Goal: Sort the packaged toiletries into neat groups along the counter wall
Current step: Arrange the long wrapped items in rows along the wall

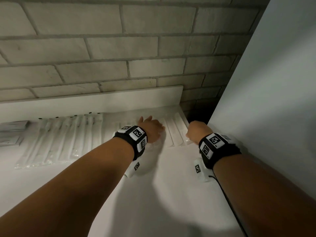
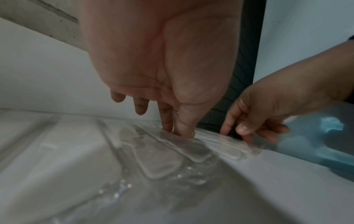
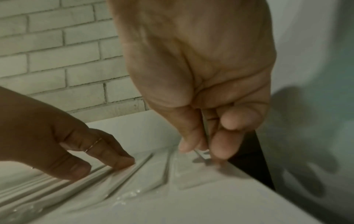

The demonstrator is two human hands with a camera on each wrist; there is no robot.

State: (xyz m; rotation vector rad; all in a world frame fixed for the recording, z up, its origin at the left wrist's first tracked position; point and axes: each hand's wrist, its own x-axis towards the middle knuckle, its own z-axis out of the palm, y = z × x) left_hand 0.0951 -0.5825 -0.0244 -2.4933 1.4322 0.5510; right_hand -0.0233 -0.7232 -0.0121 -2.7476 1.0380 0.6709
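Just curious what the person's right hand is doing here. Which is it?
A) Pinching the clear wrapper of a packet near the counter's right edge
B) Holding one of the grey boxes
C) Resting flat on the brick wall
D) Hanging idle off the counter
A: the right hand has its thumb and fingertips closed on the clear wrapper of the rightmost packet, close to the counter edge.

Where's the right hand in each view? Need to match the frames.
Head: right hand right of centre, at the right end of the row of clear-wrapped packets, beside the white side panel.
Left wrist: right hand at the right edge, fingers pinching the end packet's wrapper.
Right wrist: right hand fills top centre, pinching the wrapper.
Shared landmark: brick wall, behind the counter.
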